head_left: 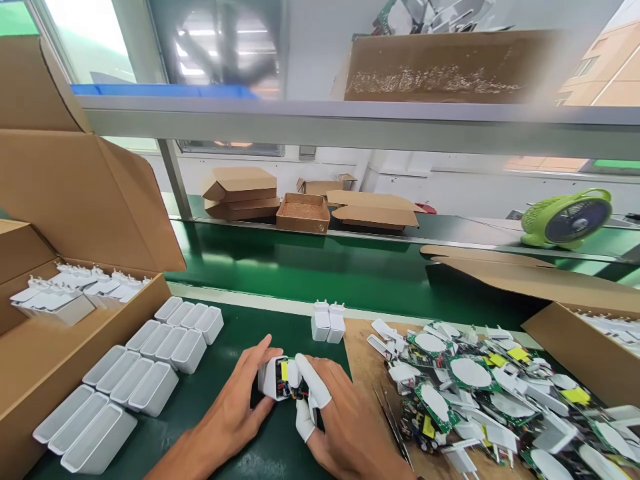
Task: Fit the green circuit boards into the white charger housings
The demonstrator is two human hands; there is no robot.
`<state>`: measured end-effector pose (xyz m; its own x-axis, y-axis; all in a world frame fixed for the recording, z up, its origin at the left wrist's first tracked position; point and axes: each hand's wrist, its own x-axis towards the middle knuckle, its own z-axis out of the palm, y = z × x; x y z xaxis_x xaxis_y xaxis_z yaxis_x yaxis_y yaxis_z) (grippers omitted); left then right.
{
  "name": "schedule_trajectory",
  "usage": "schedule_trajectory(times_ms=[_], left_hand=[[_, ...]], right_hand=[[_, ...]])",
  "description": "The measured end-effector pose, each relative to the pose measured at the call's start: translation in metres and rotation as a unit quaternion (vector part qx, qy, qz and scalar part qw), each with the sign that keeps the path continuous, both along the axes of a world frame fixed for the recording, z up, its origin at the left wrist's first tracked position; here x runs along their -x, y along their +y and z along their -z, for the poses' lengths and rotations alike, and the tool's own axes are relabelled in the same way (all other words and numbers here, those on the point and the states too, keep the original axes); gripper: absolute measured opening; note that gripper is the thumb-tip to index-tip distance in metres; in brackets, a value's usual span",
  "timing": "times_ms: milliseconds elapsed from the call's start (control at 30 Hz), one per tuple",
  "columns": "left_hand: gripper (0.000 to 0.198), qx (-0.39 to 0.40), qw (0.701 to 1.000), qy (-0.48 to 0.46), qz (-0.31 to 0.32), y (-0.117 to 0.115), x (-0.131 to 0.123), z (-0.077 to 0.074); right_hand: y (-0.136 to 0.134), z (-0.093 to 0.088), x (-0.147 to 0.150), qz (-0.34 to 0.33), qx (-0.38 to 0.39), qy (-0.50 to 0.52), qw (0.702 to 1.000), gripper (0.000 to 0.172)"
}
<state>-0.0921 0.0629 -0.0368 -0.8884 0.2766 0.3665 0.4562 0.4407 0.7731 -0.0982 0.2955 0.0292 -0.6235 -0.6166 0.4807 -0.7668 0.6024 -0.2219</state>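
My left hand [235, 395] is closed around a white plastic charger housing [269, 379], gripping it between thumb and fingers. A small circuit board with a yellow-wrapped part [285, 371] sits at the mouth of this housing, partly inside it. My right hand [350, 417], with white covers on thumb and index finger, pinches the circuit board's other end; a white piece beside it is mostly hidden by the fingers. Left of my hands, open white housings [155, 387] lie in rows. Two white plug chargers [328, 321] stand upright beyond my hands.
Circuit boards with white plug parts [470, 373] are heaped at right on a brown board, with tweezers [393, 427] beside them. Cardboard boxes [95, 353] [575, 340] flank the green mat. A conveyor [300, 267] runs behind, below a shelf. A green fan [567, 219] stands far right.
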Motion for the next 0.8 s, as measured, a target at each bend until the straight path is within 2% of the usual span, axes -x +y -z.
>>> schedule_trajectory(times_ms=[233, 467, 633, 700, 800], left_hand=[[0.080, -0.002, 1.000, 0.000, -0.007, 0.0005, -0.0013, 0.0021], [0.084, -0.003, 1.000, -0.004, -0.002, -0.0012, -0.0010, 0.0029], [0.084, -0.013, 1.000, -0.003, 0.012, 0.0015, -0.0019, 0.0002], [0.086, -0.019, 0.999, -0.008, 0.026, 0.0029, -0.0028, -0.0004], [0.089, -0.038, 0.997, -0.028, 0.057, 0.0043, -0.0041, -0.0018]], right_hand=[[0.0038, 0.0066, -0.0009, -0.004, -0.021, -0.013, 1.000, 0.077], [0.0030, 0.0033, -0.0016, -0.001, -0.043, -0.018, 0.999, 0.068], [0.0023, 0.0046, -0.0038, -0.023, -0.054, -0.032, 0.998, 0.063], [0.0006, 0.0042, -0.0049, -0.033, -0.039, -0.053, 0.997, 0.060], [-0.0011, 0.0034, -0.0044, -0.027, 0.027, -0.085, 0.996, 0.058]])
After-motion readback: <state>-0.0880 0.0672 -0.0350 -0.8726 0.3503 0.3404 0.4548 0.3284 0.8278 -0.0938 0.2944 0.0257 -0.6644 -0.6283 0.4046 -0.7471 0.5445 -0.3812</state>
